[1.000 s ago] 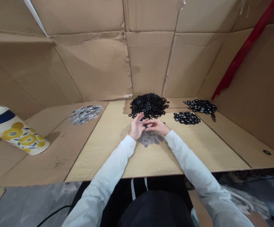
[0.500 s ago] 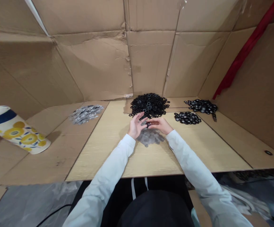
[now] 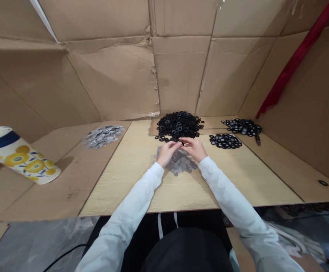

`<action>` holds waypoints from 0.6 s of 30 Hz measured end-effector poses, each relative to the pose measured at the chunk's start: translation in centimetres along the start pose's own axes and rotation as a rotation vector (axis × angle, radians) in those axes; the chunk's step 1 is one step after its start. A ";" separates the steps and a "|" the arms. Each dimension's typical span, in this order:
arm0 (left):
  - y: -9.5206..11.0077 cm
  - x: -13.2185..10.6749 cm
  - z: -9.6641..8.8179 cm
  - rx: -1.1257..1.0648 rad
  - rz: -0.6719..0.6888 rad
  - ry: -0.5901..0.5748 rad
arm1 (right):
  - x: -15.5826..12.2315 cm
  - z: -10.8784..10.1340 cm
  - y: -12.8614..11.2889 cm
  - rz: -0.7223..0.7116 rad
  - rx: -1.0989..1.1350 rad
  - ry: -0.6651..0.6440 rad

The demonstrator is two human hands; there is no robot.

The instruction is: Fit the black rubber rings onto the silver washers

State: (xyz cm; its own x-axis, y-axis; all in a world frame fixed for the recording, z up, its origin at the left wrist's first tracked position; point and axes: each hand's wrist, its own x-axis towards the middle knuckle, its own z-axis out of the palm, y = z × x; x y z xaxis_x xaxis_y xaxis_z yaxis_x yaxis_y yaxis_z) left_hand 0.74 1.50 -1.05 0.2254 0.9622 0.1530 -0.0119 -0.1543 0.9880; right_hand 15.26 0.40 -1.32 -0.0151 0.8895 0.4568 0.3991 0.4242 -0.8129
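Both hands meet over a pile of translucent grey discs (image 3: 180,164). My right hand (image 3: 196,149) pinches a small black ring (image 3: 182,144) at its fingertips. From the other side, my left hand (image 3: 166,153) has thumb and fingers closed at the same ring. Whether a disc sits inside the ring is too small to tell. Just beyond the fingertips lies a large heap of black rings (image 3: 178,124).
Two piles of black rings with pale centres, a nearer one (image 3: 225,141) and a farther one (image 3: 244,127), lie to the right. Silvery discs (image 3: 103,136) are heaped at left. A flowered cylinder (image 3: 22,156) leans there. One ring (image 3: 322,183) lies far right. Cardboard walls (image 3: 181,71) enclose the table.
My left hand's fingers, spread beside the ring before, have closed in on it. My right hand and the ring have shifted slightly away from me and to the right.
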 end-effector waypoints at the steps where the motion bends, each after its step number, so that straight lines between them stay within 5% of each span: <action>1: -0.1 0.0 0.1 0.008 0.018 -0.011 | -0.2 0.2 -0.2 -0.034 -0.043 -0.010; 5: -0.5 0.5 -0.4 -0.011 0.008 0.099 | -0.3 0.3 -0.1 -0.113 -0.175 -0.056; 10: -0.3 1.2 -1.9 0.001 -0.025 0.227 | 0.2 0.1 1.6 0.025 -0.485 -0.214; 18: 0.2 1.0 -2.0 -0.041 -0.060 0.176 | 0.1 0.6 2.2 0.032 -0.547 -0.204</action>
State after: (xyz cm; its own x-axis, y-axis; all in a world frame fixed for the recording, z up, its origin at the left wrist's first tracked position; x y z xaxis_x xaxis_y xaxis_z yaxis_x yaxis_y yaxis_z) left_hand -0.94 2.85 -0.67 0.0531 0.9943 0.0922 -0.0445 -0.0899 0.9950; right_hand 15.64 1.54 -3.30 -0.1493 0.9383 0.3120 0.8169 0.2948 -0.4958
